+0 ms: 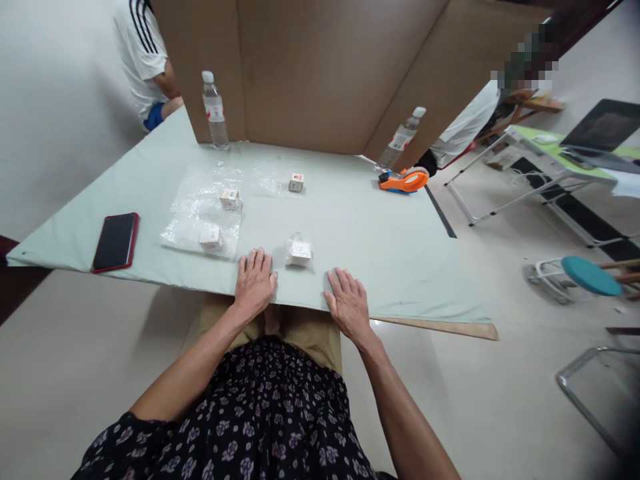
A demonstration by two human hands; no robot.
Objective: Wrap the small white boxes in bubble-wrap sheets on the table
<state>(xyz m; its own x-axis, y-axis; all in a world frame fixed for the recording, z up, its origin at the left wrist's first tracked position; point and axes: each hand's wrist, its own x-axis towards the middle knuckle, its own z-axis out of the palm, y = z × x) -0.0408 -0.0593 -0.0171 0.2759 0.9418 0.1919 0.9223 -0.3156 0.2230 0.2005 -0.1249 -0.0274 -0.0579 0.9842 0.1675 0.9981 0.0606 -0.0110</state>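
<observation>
Left hand [255,281] and right hand [349,304] lie flat on the near table [390,260] edge, fingers spread, holding nothing. Bubble-wrapped box [299,253] sits just beyond, between them. Left: bubble wrap sheet [193,200], red phone [115,241]. Farther: unwrapped box [296,182], orange tape dispenser [404,180].

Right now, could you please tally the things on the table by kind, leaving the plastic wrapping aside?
Small boxes: 4
Water bottles: 2
Phone: 1
Tape dispenser: 1
Total: 8
</observation>
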